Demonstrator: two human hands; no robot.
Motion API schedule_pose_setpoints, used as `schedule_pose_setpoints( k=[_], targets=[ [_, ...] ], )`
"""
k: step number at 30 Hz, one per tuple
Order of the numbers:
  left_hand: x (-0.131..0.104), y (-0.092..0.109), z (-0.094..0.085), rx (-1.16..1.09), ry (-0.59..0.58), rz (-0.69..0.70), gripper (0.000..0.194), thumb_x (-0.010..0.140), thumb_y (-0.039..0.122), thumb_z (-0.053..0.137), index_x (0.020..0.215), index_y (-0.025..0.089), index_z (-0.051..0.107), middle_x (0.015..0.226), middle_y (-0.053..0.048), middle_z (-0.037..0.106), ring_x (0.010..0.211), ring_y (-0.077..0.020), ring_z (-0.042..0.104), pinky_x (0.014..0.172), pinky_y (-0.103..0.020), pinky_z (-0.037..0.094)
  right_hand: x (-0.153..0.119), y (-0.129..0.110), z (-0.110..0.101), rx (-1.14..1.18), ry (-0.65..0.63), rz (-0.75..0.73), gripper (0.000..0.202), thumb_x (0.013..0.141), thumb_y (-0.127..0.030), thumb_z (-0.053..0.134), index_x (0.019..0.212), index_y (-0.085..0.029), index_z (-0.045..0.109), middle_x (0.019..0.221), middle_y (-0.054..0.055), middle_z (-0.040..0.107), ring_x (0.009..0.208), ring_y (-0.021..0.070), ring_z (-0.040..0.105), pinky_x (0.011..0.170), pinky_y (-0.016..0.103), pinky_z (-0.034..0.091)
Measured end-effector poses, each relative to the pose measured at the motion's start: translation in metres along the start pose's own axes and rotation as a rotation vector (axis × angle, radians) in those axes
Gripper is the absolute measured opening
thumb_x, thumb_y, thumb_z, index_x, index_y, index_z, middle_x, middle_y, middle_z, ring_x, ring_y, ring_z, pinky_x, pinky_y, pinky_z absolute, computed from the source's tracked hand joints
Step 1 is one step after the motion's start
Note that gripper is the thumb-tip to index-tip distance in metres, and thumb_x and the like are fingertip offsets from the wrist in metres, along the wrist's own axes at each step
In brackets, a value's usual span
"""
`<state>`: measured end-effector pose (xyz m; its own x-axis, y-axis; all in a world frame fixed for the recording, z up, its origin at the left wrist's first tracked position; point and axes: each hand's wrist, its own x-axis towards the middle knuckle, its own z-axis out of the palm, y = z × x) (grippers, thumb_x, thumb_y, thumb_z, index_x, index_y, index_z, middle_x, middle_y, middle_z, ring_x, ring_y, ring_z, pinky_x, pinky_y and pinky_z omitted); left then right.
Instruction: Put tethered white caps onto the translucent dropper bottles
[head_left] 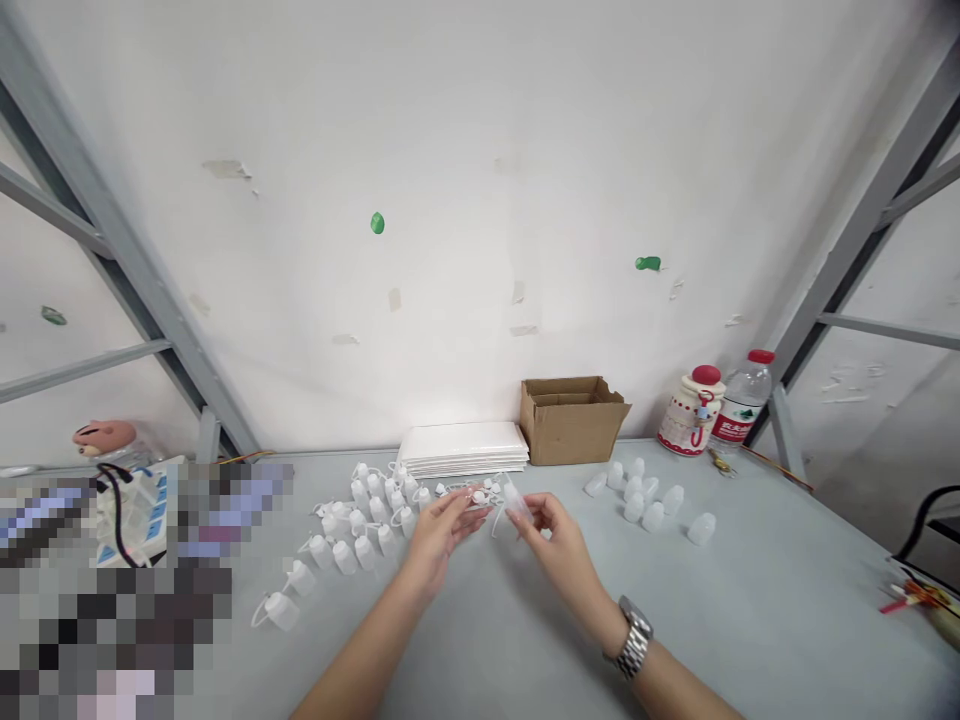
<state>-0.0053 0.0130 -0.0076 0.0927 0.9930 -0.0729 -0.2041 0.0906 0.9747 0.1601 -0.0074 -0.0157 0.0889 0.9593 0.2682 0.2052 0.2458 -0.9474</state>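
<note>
Near the middle of the grey table, my right hand (pixel 550 532) holds a small translucent white bottle (pixel 514 497) between thumb and fingers. A thin white strap hangs from that bottle. My left hand (pixel 444 528) is just to the left, its fingers closed round a small white cap piece (pixel 478 497). More small white caps (pixel 491 486) lie behind the fingertips. Several capped bottles with looped straps (pixel 358 522) stand in rows on the left. Several uncapped translucent bottles (pixel 654 516) sit to the right of my right hand.
A stack of flat white boxes (pixel 465 445) and an open cardboard box (pixel 574 430) are against the wall. Farther right are a cream jar (pixel 684 420), a red-capped water bottle (pixel 739 405) and keys (pixel 722 463). A white power strip (pixel 135 515) lies at the left.
</note>
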Motion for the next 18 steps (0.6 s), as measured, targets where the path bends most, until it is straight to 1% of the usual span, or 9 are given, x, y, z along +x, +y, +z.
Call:
schedule_pose_setpoints(
  k=[2, 4, 8, 11, 15, 18],
  targets=[
    [-0.002, 0.004, 0.001, -0.281, 0.006, -0.165, 0.022, 0.076, 0.033, 0.06, 0.091, 0.019, 0.068, 0.097, -0.008, 0.069, 0.09, -0.0192, 0.064, 0.082, -0.03, 0.048, -0.009, 0.002, 0.005, -0.2, -0.009, -0.107, 0.023, 0.078, -0.04, 0.057, 0.086, -0.018, 0.059, 0.075, 0.004, 0.063, 0.066, 0.0183, 0.056, 0.065, 0.031, 0.045],
    [-0.005, 0.005, 0.002, -0.381, -0.014, -0.226, 0.019, 0.076, 0.03, 0.061, 0.09, 0.018, 0.068, 0.098, -0.008, 0.069, 0.088, -0.0171, 0.064, 0.082, -0.027, 0.048, -0.015, 0.004, 0.008, -0.336, -0.045, -0.175, 0.018, 0.081, -0.035, 0.054, 0.087, -0.018, 0.058, 0.075, 0.004, 0.062, 0.067, 0.0182, 0.055, 0.065, 0.031, 0.045],
    [-0.009, 0.003, 0.007, -0.378, -0.062, -0.23, 0.023, 0.079, 0.03, 0.058, 0.095, 0.016, 0.067, 0.104, -0.01, 0.068, 0.091, -0.0172, 0.063, 0.088, -0.028, 0.044, -0.018, 0.005, 0.01, -0.48, -0.072, -0.244, 0.013, 0.084, -0.029, 0.051, 0.087, -0.017, 0.056, 0.071, 0.003, 0.058, 0.064, 0.0175, 0.054, 0.064, 0.031, 0.044],
    [-0.009, 0.003, 0.007, -0.38, -0.05, -0.24, 0.023, 0.079, 0.03, 0.058, 0.095, 0.016, 0.066, 0.103, -0.01, 0.068, 0.094, -0.018, 0.062, 0.091, -0.029, 0.042, -0.017, 0.006, 0.009, -0.523, -0.062, -0.265, 0.014, 0.084, -0.028, 0.051, 0.089, -0.016, 0.056, 0.069, 0.002, 0.057, 0.063, 0.0175, 0.053, 0.065, 0.032, 0.044],
    [-0.009, 0.005, 0.006, -0.409, -0.018, -0.282, 0.02, 0.08, 0.03, 0.057, 0.092, 0.017, 0.066, 0.098, -0.009, 0.069, 0.09, -0.0175, 0.064, 0.091, -0.03, 0.042, -0.016, 0.008, 0.009, -0.545, -0.038, -0.277, 0.015, 0.084, -0.029, 0.052, 0.089, -0.015, 0.056, 0.068, 0.003, 0.057, 0.063, 0.0177, 0.053, 0.064, 0.031, 0.043],
    [-0.01, 0.006, 0.007, -0.407, 0.002, -0.277, 0.019, 0.08, 0.029, 0.056, 0.088, 0.017, 0.067, 0.097, -0.008, 0.07, 0.089, -0.0174, 0.064, 0.091, -0.03, 0.042, -0.016, 0.009, 0.009, -0.566, -0.032, -0.302, 0.014, 0.084, -0.029, 0.052, 0.088, -0.016, 0.056, 0.067, 0.002, 0.057, 0.063, 0.0176, 0.053, 0.064, 0.031, 0.043]
  ],
)
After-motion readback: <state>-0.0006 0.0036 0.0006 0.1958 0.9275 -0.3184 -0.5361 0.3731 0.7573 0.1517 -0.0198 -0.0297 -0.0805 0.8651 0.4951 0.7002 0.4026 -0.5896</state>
